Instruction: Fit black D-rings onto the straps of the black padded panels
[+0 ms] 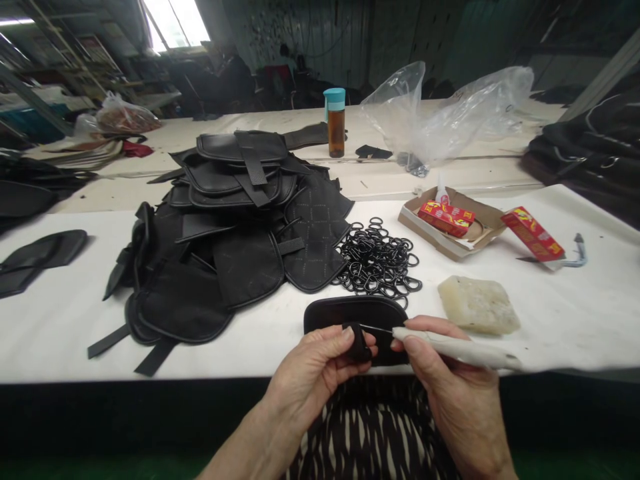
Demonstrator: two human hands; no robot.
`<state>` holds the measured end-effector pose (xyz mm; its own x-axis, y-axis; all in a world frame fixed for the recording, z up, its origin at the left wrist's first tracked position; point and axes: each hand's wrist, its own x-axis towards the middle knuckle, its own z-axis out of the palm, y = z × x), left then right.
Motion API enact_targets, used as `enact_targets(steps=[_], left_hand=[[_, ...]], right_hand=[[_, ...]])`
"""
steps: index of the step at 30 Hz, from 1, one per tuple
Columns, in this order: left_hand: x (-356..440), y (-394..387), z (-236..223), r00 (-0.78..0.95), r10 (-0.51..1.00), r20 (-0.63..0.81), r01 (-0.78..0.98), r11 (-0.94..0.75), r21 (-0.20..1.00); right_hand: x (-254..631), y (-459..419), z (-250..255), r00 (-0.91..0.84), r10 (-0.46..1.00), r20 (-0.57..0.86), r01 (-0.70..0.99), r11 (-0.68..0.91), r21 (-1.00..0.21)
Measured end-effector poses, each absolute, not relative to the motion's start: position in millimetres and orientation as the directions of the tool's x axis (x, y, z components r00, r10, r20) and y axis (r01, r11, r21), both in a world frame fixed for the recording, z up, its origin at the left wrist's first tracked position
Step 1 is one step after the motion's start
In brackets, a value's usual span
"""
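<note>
Between the thumb and fingers of my left hand (323,360) is a folded black strap (356,341). Behind it, a black padded piece with a rounded, piped edge (350,308) lies at the table's front edge; whether the strap joins it is hidden. My right hand (450,380) grips an awl (460,347) by its thick, whitish wrapped handle. The awl's thin metal shaft points left and reaches the strap; its tip cannot be made out. Just beyond the padded piece sits a heap of black D-rings (380,257).
Black sewn pieces with straps (240,247) are piled left of the rings. To the right lie a yellowish block (479,305), a cardboard tray (450,243) and a red box (534,233). A bottle (337,127) and a clear plastic bag (450,120) stand farther back.
</note>
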<state>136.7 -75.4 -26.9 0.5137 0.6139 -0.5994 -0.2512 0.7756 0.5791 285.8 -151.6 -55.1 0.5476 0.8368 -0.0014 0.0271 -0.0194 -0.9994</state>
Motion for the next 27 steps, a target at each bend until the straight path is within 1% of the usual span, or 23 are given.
enact_targets(steps=[6,13,15,20,27], left_hand=[[137,-75,-27,0.496,0.622,-0.606,-0.255,0.771,0.584],[141,-77,-28,0.446,0.67,-0.594,-0.277,0.734,0.62],[141,-78,-29,0.424,0.68,-0.597,-0.293,0.727,0.621],[142,-79,-30,0.396,0.684,-0.612,-0.309,0.727,0.613],[143,-80,-31,0.375,0.693,-0.615,-0.344,0.721,0.602]], right_hand=[[286,-149,-55,0.499,0.866,-0.012,0.012,-0.021,-1.0],[288,-139,-42,0.457,0.889,-0.023,0.063,-0.058,-0.996],[291,-137,-37,0.48,0.877,0.001,0.038,-0.02,-0.999],[301,-141,-27,0.603,0.797,0.031,-0.038,0.067,-0.997],[298,-151,-20,0.636,0.77,0.042,-0.102,0.138,-0.985]])
